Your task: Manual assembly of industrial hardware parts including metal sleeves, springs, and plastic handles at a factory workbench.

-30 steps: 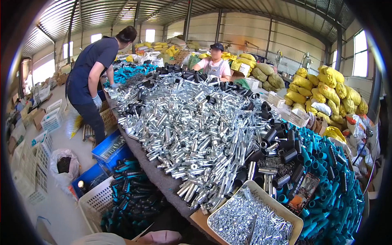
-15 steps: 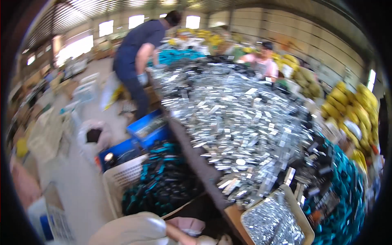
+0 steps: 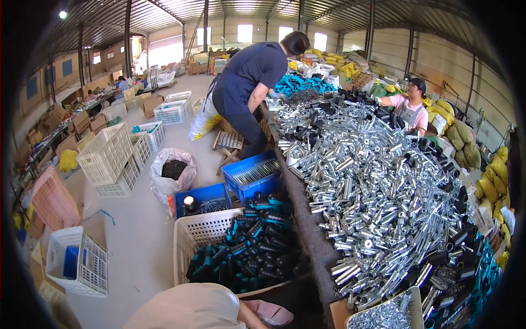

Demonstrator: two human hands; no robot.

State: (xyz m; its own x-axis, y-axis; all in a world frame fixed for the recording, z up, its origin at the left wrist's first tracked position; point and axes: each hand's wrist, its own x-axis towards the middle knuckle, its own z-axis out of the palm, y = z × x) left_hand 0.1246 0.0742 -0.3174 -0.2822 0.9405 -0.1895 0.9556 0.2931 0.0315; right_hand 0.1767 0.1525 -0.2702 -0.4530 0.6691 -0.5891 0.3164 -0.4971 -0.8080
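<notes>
A pale sleeve (image 3: 189,308) and a bit of bare forearm (image 3: 249,318), seemingly of my left arm, come in at the lower edge. Both of my hands are outside the picture, so what they hold is hidden. Beside the forearm lies a pink cloth-like piece (image 3: 269,312). Just beyond is a cream plastic crate (image 3: 183,241) full of black and teal grips (image 3: 252,252). A cream tray (image 3: 417,312) of small metal parts (image 3: 383,315) stands at the near right. The table behind it carries a large heap of shiny metal tubes and sockets (image 3: 372,181).
Blue bins (image 3: 252,192) with metal rods and a white sack (image 3: 183,189) stand left of the table edge (image 3: 312,236). A person in dark clothes (image 3: 246,77) bends over the far end; another in pink (image 3: 413,109) sits across. White crates (image 3: 107,153) stack on the left floor.
The view has swung leftward and steadied, so the scene sits further right and looks sharp. A gloved hand glimpsed at the lower edge has gone out of view. The person across now stretches an arm out.
</notes>
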